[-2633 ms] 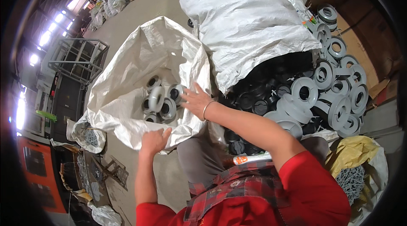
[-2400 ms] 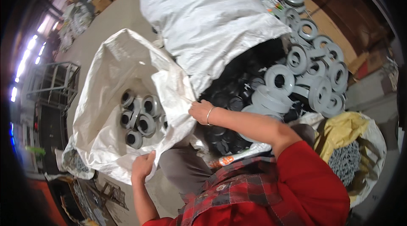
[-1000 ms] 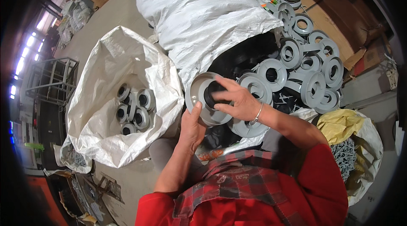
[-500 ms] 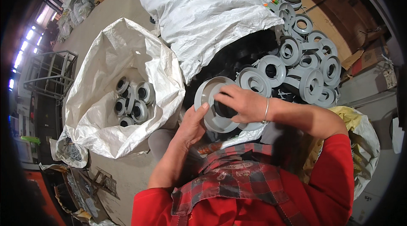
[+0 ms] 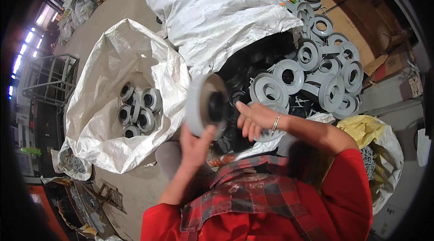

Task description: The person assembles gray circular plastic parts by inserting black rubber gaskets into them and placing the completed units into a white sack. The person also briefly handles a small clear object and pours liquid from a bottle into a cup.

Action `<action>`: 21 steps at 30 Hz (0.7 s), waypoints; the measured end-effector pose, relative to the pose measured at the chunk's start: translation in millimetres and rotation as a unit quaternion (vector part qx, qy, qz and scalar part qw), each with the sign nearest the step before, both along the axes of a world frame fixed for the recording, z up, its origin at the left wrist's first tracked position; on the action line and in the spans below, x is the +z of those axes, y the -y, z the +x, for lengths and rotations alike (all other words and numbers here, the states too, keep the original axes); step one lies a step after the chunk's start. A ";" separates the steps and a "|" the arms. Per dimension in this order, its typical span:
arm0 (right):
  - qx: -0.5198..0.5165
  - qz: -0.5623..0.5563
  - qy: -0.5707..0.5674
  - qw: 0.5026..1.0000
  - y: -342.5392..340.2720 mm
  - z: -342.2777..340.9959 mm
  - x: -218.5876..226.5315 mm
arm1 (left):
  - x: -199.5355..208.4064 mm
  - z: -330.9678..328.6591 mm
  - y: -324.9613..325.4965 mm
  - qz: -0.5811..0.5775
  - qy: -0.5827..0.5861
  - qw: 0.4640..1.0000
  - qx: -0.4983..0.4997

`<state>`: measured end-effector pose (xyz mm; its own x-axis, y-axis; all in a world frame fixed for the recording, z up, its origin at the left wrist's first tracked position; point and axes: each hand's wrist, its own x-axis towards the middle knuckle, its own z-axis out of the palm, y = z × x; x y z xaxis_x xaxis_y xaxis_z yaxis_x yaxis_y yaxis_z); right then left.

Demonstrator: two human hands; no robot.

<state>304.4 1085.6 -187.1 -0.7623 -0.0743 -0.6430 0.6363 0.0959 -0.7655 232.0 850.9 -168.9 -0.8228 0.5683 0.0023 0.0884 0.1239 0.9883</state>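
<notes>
My left hand (image 5: pixel 195 145) grips a round grey plastic flanged ring (image 5: pixel 195 107) with a black piece in its centre; the ring is tilted and smeared by motion. To its right, my right hand (image 5: pixel 258 121) holds nothing, its thumb apart from its loosely bent fingers. Just below that hand, a grey ring (image 5: pixel 270 135) lies by my lap, partly covered. Dark black parts (image 5: pixel 246 66) fill the mouth of a large white sack (image 5: pixel 217 10) ahead of me. Several grey rings with black centres (image 5: pixel 146 119) lie inside an open white sack (image 5: pixel 86 121) at the left.
Grey rings (image 5: pixel 288 76) are heaped at the right beside the black parts, against a cardboard box (image 5: pixel 361 19). A yellow-and-white sack (image 5: pixel 361 130) stands by my right elbow. At the far left stands a metal frame rack (image 5: pixel 49 78) on the floor.
My left hand has carried the grey ring with its black centre left, toward the open sack, and tilted it. My right hand has let go of it and moved slightly right and down.
</notes>
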 end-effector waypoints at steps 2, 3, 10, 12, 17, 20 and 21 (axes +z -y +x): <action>0.029 0.332 -0.210 0.919 -16.7 -6.8 -13.6 | 19.6 -32.7 11.6 -0.050 -0.087 0.990 0.099; 0.014 0.457 -0.258 0.851 -44.1 -9.8 -41.7 | 26.9 -53.0 20.6 -0.054 -0.234 0.958 0.159; 0.084 0.610 -0.218 0.757 -128.0 -31.5 -138.6 | 10.9 -49.9 -11.4 0.135 -0.020 0.984 0.111; 0.115 0.609 -0.273 0.735 -117.3 -43.6 -100.3 | -22.6 -45.4 -16.6 0.159 0.110 0.977 0.090; -0.039 0.503 -0.543 0.671 -81.7 -69.9 -49.9 | -38.5 -34.3 -57.0 0.006 0.113 0.993 0.045; -0.014 0.426 -0.408 0.807 -70.0 -82.4 -44.0 | -29.9 -39.8 -58.2 0.131 0.424 0.893 -0.068; -0.012 0.502 -0.367 0.783 -83.6 -89.0 -53.8 | -32.9 -41.5 -56.5 0.112 0.418 0.901 -0.039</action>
